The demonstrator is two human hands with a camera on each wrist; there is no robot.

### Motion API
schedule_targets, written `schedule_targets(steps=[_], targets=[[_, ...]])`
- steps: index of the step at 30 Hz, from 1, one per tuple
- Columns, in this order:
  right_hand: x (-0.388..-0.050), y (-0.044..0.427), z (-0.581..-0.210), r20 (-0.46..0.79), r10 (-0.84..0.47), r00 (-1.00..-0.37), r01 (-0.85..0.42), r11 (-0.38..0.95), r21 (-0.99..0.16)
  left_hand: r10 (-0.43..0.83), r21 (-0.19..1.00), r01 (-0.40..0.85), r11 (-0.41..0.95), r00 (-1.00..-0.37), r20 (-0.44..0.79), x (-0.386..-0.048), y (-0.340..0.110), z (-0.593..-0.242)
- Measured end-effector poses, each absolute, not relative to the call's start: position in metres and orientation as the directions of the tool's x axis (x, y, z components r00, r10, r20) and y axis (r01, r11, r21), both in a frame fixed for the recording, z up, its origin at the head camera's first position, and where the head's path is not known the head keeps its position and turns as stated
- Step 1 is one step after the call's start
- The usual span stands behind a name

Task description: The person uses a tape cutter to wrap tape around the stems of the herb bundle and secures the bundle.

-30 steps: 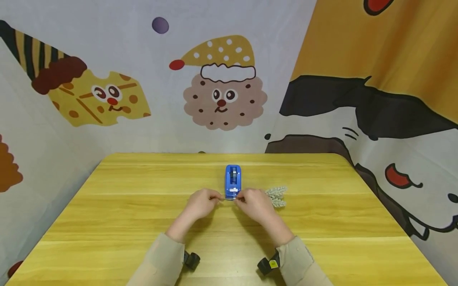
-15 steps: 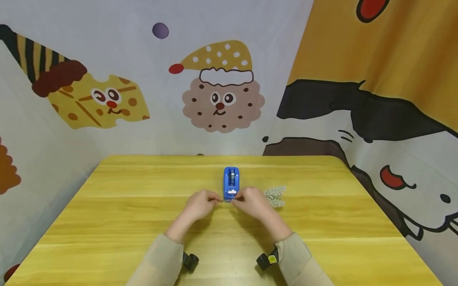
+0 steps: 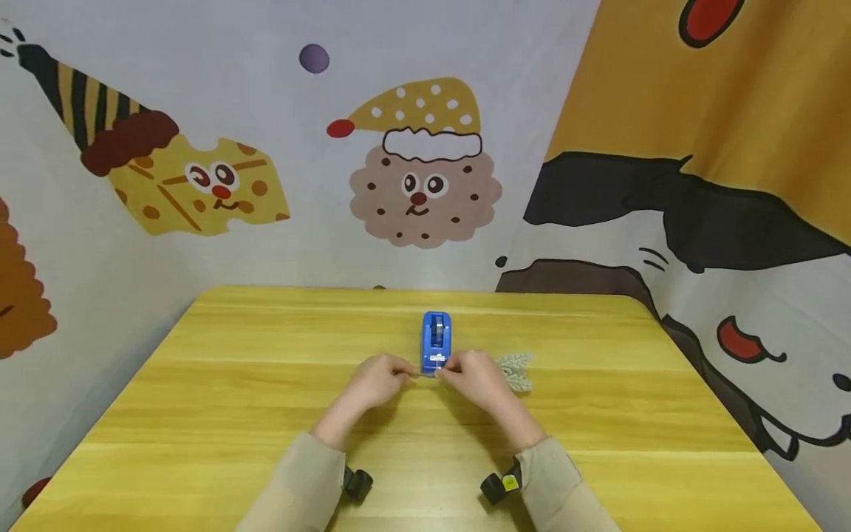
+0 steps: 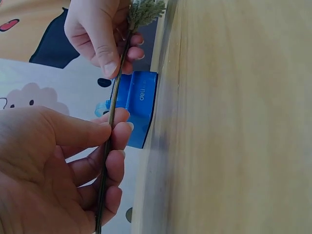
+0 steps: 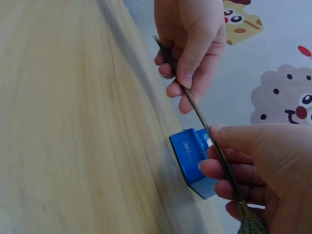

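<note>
A thin dark stem bundle (image 4: pixel 117 87) (image 5: pixel 197 110) runs between the two hands, with a pale green leafy head (image 3: pixel 515 372) (image 4: pixel 145 12) beyond the right hand. The left hand (image 3: pixel 377 380) (image 4: pixel 73 161) (image 5: pixel 192 48) pinches the stems between thumb and fingers toward their bare end. Nearer the leafy head, the right hand (image 3: pixel 476 378) (image 4: pixel 100 31) (image 5: pixel 265 165) grips them the same way. Just behind the stems stands a blue tape dispenser (image 3: pixel 436 343) (image 4: pixel 141 100) (image 5: pixel 187 153), a clear roll in its middle.
The wooden table (image 3: pixel 266 414) extends around both forearms. Behind it hangs a pale cloth (image 3: pixel 233 59) printed with cartoon figures. Black devices (image 3: pixel 357 485) sit at both wrists, below the beige cuffs.
The head view has shifted slightly. Both hands keep their hold on the stems in front of the dispenser, with little visible movement.
</note>
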State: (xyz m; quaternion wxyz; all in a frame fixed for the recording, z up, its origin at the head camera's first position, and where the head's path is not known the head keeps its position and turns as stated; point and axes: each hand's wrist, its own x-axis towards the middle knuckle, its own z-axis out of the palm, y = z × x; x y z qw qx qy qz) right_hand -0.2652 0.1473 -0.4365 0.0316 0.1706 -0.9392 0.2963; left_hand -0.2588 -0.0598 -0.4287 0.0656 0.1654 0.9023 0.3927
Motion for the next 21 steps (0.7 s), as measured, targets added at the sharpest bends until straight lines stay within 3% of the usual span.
schedule_targets(steps=[9,21], targets=[[-0.265,0.152,-0.439,0.157,-0.302,-0.940,-0.334,0.732,-0.594,0.386,0.705,0.283,0.651,-0.923,0.014,-0.258,-0.060,-0.429],[-0.268,0.156,-0.441,0.191,-0.347,-0.918,-0.392,0.724,-0.567,0.414,0.626,0.317,0.713,-0.910,-0.012,-0.267,-0.066,-0.418]])
